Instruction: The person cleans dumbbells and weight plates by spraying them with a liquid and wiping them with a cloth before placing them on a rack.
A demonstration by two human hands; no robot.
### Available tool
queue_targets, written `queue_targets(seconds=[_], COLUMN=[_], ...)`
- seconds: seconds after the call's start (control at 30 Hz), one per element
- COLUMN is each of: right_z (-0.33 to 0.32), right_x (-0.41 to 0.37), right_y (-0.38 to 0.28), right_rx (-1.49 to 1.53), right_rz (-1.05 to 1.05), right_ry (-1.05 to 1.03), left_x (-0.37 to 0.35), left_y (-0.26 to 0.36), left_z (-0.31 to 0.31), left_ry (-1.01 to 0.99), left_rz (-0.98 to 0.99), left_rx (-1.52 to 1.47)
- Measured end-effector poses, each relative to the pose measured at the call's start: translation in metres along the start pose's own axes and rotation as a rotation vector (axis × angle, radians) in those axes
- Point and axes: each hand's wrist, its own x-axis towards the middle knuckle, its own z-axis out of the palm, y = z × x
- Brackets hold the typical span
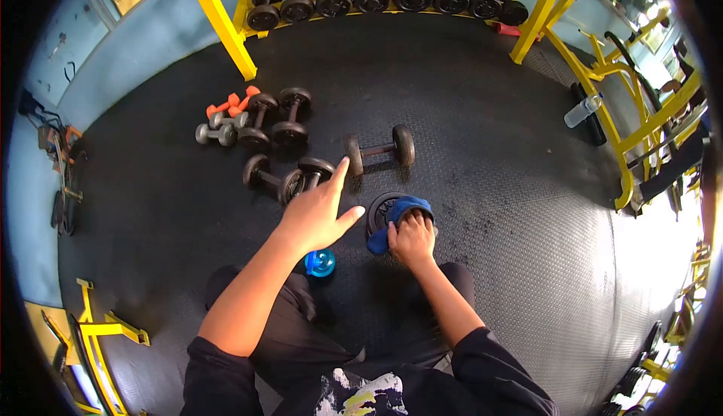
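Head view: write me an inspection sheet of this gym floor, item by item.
Surface: black rubber floor, studded.
Job's things: blue cloth pressed on a dark round weight.
Clutter: loose dumbbells scattered ahead; blue round object near the knees.
Hands: left hand open, fingers spread, above the dumbbells; right hand closed on the blue cloth.
Cables: nothing seen.
Surroundings: yellow rack of dumbbells along the back wall; clear bottle beside yellow frames on the right.
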Motion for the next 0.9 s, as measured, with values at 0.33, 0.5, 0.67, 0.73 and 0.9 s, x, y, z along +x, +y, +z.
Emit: queue_targets(seconds=[0.33, 0.5, 0.67, 0.73, 0.9], right_z=[0.008, 0.025, 0.020, 0.023, 0.013], right_x=[0.030, 0.021, -0.017, -0.037, -0.049], right_y=[-0.031, -0.041, -0.012, 0.009, 0.042], right_rx=[-0.144, -0.085, -0.066, -0.082, 0.078], right_rz=[0.033, -0.212, -0.476, -0.504, -0.378], right_ry=[-0.282, -0.118, -0.182, -0.167, -0.024], left_x=[0.014, 0.017, 0.025, 0.027, 0.030], left_y=[-0.034, -0.031, -0.038, -0.040, -0.043], left_z=[0.013, 0.016, 0.022, 0.022, 0.023], left_ry=[0.033, -0.004, 0.003, -0.015, -0.030], left_rz=[0.117, 0.129, 0.144, 0.141, 0.131], left_rx=[0.090, 0.090, 0.070, 0.080, 0.063])
